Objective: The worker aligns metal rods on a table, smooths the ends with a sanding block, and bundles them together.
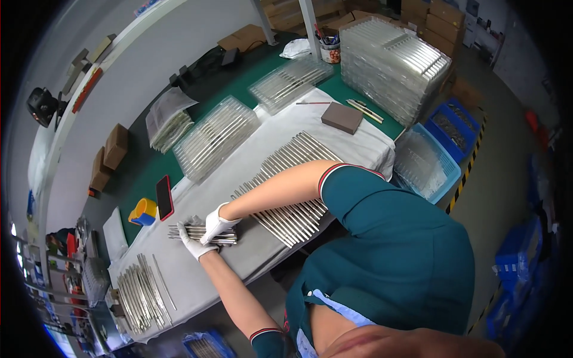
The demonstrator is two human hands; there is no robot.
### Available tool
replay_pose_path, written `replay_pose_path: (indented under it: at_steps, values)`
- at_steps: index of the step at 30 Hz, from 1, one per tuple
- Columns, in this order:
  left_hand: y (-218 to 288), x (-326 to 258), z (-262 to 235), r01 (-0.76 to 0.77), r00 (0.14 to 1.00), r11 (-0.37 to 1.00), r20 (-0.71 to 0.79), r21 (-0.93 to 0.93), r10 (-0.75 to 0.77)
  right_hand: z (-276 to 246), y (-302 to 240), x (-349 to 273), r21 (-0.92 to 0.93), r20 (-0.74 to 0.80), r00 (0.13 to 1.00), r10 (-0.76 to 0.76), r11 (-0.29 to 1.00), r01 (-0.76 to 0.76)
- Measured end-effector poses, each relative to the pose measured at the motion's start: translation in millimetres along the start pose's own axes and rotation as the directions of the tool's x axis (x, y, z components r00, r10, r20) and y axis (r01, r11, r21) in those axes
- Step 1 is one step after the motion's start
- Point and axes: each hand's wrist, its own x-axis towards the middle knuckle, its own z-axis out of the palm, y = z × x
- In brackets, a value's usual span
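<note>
Head view: nearest, the left hand point(192, 243) in a white glove is closed under a bundle of metal rods point(203, 234), and the right hand point(215, 225) is curled over it from above. The bundle is held low over the grey cloth point(262, 244), near the table's near edge. Rods could slip out endwise if the grip is loosened. Just right, a long row of rods point(286, 185) could be knocked askew by the forearm. Farther off, stacked clear trays point(394, 65) are seen.

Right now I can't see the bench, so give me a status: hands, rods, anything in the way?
Both white-gloved hands, left and right, clamped on a small bundle of thin silver metal rods. Bundle on grey cloth. Long row of rods close beside.
</note>
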Motion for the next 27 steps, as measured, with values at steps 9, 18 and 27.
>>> replay_pose_path:
  at_steps: [9, 18, 27]
  values:
    - [-4.3, 2.0, 3.0, -0.086, 0.991, 0.992, -0.106, -0.097, 0.076, -48.2, -20.8, 26.7, -0.771, -0.1, 0.973, -0.208, 0.634, 0.056]
    - [-12.3, 6.0, -3.1, -0.105, 0.989, 0.961, -0.127, -0.255, 0.074, -107.9, -36.4, -6.2, -0.911, -0.265, 0.867, -0.421, 0.405, -0.081]
    - [-14.5, 8.7, -1.6, -0.145, 0.986, 0.963, -0.12, -0.228, 0.12, -221.5, 14.7, -40.5, -0.777, -0.607, 0.713, -0.351, 0.452, -0.439]
